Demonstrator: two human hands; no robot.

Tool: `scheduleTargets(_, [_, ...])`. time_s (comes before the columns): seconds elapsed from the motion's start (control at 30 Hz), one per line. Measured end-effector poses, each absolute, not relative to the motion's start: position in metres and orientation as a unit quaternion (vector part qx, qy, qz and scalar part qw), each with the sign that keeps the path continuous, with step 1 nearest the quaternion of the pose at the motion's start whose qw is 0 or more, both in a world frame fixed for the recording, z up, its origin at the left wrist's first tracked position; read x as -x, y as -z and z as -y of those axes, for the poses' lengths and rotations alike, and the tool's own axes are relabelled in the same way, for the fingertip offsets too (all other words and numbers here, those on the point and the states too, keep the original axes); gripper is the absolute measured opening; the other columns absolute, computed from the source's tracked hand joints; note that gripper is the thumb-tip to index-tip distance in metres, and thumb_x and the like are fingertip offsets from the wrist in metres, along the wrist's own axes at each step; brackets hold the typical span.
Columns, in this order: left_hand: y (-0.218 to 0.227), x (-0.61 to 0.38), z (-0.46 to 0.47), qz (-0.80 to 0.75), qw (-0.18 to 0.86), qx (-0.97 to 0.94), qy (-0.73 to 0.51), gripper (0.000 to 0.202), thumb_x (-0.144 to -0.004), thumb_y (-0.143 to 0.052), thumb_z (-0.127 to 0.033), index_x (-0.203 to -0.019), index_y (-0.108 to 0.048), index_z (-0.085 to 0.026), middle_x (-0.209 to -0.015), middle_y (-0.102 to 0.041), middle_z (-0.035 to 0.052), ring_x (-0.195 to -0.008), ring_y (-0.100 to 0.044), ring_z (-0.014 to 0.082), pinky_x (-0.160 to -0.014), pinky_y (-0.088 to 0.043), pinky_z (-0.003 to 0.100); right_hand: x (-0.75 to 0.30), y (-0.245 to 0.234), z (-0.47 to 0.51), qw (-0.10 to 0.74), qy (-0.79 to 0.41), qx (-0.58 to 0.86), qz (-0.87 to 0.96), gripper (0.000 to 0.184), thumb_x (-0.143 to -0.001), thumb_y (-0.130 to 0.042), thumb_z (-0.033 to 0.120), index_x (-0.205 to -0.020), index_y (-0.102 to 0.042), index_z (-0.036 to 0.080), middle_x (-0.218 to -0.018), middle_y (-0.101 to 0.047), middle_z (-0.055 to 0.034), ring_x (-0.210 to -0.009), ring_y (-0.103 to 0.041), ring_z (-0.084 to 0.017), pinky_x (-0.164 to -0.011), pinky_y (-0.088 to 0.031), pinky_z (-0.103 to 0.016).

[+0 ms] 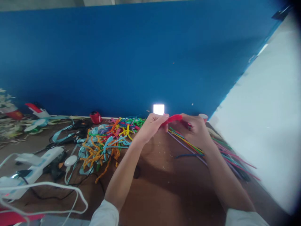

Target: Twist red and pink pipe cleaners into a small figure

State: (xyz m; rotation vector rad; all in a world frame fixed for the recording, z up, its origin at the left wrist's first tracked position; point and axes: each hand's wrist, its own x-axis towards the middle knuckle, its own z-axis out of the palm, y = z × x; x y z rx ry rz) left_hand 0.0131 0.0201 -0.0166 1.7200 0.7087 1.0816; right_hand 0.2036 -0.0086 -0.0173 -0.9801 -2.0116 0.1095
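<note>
Between my two hands, a red pipe cleaner (174,118) is held above the back of the brown table. My left hand (154,124) pinches its left end between thumb and fingers. My right hand (194,127) is closed at the other end, with the thumb and fingertips partly out of sight. Below and behind my right hand lie long straight pipe cleaners (185,145) in purple, yellow, red and blue. A tangled heap of bent pipe cleaners (103,146), mostly orange, light blue, yellow and green, lies left of my left hand.
A bright white lit panel (158,109) stands behind my hands, before a blue partition (131,56). On the left are a white power strip (44,163) with looping cables, ribbon rolls (37,125), and a small red object (95,117). A white wall (265,119) rises at right.
</note>
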Motion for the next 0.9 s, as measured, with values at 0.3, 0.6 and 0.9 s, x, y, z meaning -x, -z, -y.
scheduleTargets(0.3, [0.018, -0.019, -0.022, -0.274, 0.382, -0.686, -0.555, 0.032, -0.09, -0.062, -0.046, -0.075, -0.054, -0.018, -0.058, -0.046, -0.0049, -0.052, -0.038, 0.007, -0.051, -0.025, 0.024, -0.195, 0.02, 0.008, 0.47, -0.066, 0.409, 0.779, 0.011, -0.091, -0.062, 0.026, -0.1, -0.067, 0.021, -0.067, -0.062, 0.0034, -0.052, -0.049, -0.009, -0.056, -0.038, -0.025])
scheduleTargets(0.6, [0.017, -0.02, -0.018, -0.292, 0.262, -0.702, -0.594, 0.026, -0.091, -0.061, -0.042, -0.092, -0.07, -0.018, -0.086, -0.071, 0.0037, -0.064, -0.055, 0.009, -0.057, -0.042, 0.022, -0.194, 0.021, 0.008, 0.498, -0.065, 0.403, 0.765, 0.008, -0.091, -0.061, 0.026, -0.096, -0.066, 0.022, -0.063, -0.06, 0.0036, -0.053, -0.052, -0.011, -0.054, -0.037, -0.026])
scheduleTargets(0.9, [0.014, -0.018, -0.019, -0.257, 0.247, -0.751, -0.556, 0.027, -0.095, -0.056, -0.037, -0.109, -0.073, -0.02, -0.105, -0.074, 0.0064, -0.087, -0.065, 0.0151, -0.07, -0.046, 0.025, -0.196, 0.023, 0.004, 0.502, -0.038, 0.404, 0.763, 0.01, -0.091, -0.06, 0.026, -0.095, -0.068, 0.021, -0.063, -0.06, 0.0034, -0.052, -0.05, -0.01, -0.055, -0.037, -0.026])
